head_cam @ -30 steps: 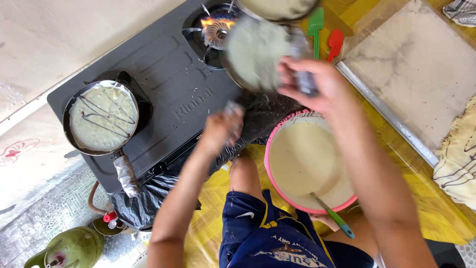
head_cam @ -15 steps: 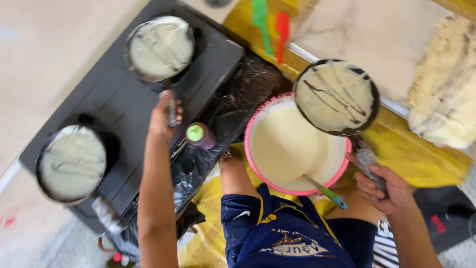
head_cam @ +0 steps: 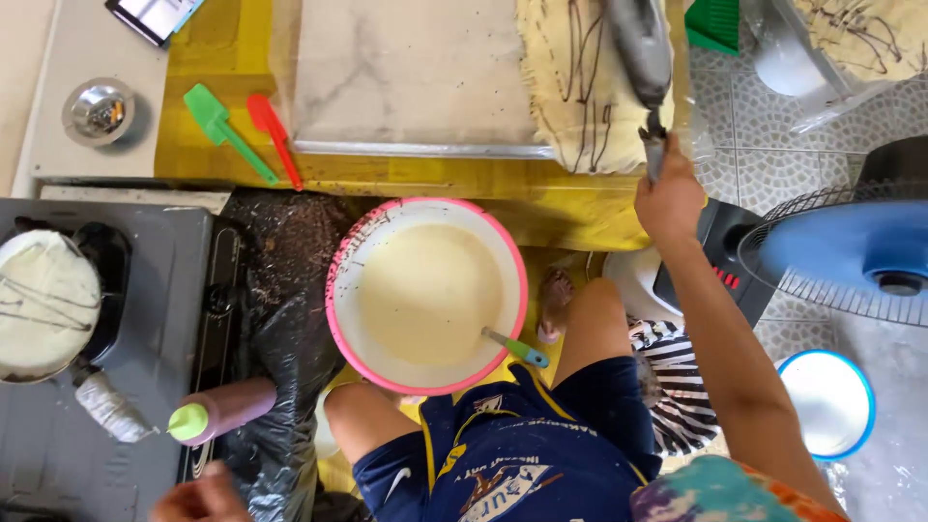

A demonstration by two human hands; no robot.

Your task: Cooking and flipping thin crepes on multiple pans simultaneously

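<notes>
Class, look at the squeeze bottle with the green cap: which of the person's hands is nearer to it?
Left. The left hand sits just below the squeeze bottle; the right hand is far across, gripping a pan handle.

Pink-rimmed bowl, green and red spatulas

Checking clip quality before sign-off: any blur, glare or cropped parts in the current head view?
Head view: daylight, mostly sharp; the pan in the right hand is motion-smeared and cut by the top edge; the left hand is cropped at the bottom; soft sheen on the batter bowl; blue fan slightly blurred.
</notes>
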